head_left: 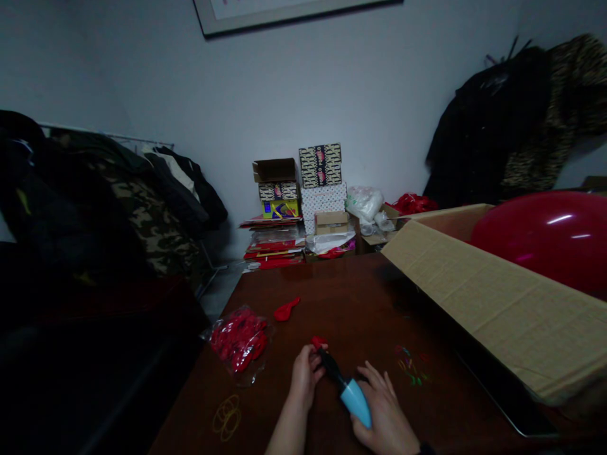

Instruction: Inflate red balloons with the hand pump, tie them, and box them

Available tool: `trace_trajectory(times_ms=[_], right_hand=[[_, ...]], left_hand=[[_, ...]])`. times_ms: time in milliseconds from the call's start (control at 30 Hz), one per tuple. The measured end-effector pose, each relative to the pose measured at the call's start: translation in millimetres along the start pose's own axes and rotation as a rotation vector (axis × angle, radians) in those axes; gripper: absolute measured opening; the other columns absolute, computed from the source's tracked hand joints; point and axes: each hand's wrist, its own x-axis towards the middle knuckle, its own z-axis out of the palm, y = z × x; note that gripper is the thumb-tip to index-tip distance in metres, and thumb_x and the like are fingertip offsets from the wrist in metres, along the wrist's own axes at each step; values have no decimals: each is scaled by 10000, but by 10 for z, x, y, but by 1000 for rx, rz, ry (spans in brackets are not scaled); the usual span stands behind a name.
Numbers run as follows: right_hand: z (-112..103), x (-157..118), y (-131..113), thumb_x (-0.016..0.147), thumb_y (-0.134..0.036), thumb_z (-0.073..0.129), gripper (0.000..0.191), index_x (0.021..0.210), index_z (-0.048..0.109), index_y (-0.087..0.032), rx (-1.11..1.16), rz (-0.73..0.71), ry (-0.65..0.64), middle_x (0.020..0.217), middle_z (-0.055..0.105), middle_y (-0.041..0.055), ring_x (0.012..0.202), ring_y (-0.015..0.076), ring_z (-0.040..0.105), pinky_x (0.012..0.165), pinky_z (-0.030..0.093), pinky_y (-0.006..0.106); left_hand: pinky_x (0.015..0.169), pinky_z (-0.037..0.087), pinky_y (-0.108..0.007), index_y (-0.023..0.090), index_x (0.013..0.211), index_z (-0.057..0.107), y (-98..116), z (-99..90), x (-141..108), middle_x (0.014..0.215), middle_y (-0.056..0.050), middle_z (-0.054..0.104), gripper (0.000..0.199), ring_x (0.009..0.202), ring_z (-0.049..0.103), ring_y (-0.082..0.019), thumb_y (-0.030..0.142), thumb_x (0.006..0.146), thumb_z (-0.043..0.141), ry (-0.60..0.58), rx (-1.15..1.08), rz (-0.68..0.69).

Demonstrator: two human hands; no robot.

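A blue and black balloon pump (355, 403) lies slantwise above the table in front of me. My right hand (382, 407) holds its blue body from the right, the fingers loosely extended along it. At the pump's black tip is a red balloon (318, 341), uninflated. My left hand (306, 373) pinches around the tip and the balloon's neck; the exact contact is partly hidden by the fingers. Another flat red balloon (287, 309) rests farther up the table. To the left sits a clear plastic bag (241, 341) full of red balloons.
Yellowish rubber bands (226, 418) lie at the table's near left, small coloured ones (411, 366) at right. An open cardboard box (493, 297) with a large inflated red balloon (550, 234) takes up the right side. Stacked boxes (322, 167) stand against the wall; clothes hang left and right.
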Motion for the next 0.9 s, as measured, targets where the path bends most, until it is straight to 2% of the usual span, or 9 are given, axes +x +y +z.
trace_trajectory(times_ms=[100, 200, 367, 567, 700, 800, 900], right_hand=[[15, 2, 11, 636, -340, 517, 516, 1144, 536, -249, 5, -5, 10, 1385, 405, 45, 1359, 236, 196, 1112, 17, 476], [26, 4, 21, 646, -345, 512, 521, 1158, 528, -248, 22, 7, 4, 1383, 409, 54, 1353, 249, 213, 1109, 51, 486], [17, -3, 8, 665, -346, 491, 505, 1156, 531, -239, 28, 20, 1, 1370, 424, 66, 1346, 255, 234, 1104, 86, 497], [5, -10, -42, 680, -352, 479, 482, 1144, 542, -235, 30, 57, 2, 1353, 446, 62, 1338, 256, 253, 1102, 96, 505], [25, 8, -53, 712, -401, 474, 461, 1140, 545, -246, 35, 69, 15, 1340, 460, 57, 1334, 262, 261, 1097, 88, 527], [7, 64, -79, 712, -477, 498, 486, 1134, 548, -240, 38, 71, 44, 1327, 471, 62, 1332, 272, 261, 1098, 75, 533], [-69, 175, -139, 735, -511, 478, 504, 1154, 529, -236, 36, 56, 113, 1328, 466, 64, 1333, 269, 257, 1101, 78, 527]], left_hand=[[705, 437, -282, 161, 885, 664, -27, 70, -23, 1111, -120, 632, 346, 1019, 566, -241, 455, 713, 602, -29, -90, 11], [713, 447, -285, 160, 865, 669, -84, 115, -42, 1081, -118, 644, 311, 997, 583, -243, 415, 687, 659, -27, -167, -7], [737, 467, -304, 169, 886, 664, -126, 119, -64, 1053, -109, 661, 255, 968, 607, -233, 352, 707, 663, -23, -244, -28], [749, 473, -314, 171, 903, 630, -150, 169, -54, 1024, -108, 666, 258, 961, 614, -233, 361, 729, 649, -63, -265, -41], [761, 479, -354, 182, 900, 599, -174, 255, 1, 1086, -108, 637, 236, 1009, 592, -247, 371, 760, 610, -105, -315, -45], [798, 475, -392, 178, 851, 581, -97, 385, 37, 1128, -107, 611, 213, 1041, 574, -256, 372, 766, 599, -146, -383, -41], [800, 473, -408, 172, 775, 546, 116, 562, 79, 1070, -99, 626, 229, 953, 609, -246, 394, 758, 600, -177, -396, 22]])
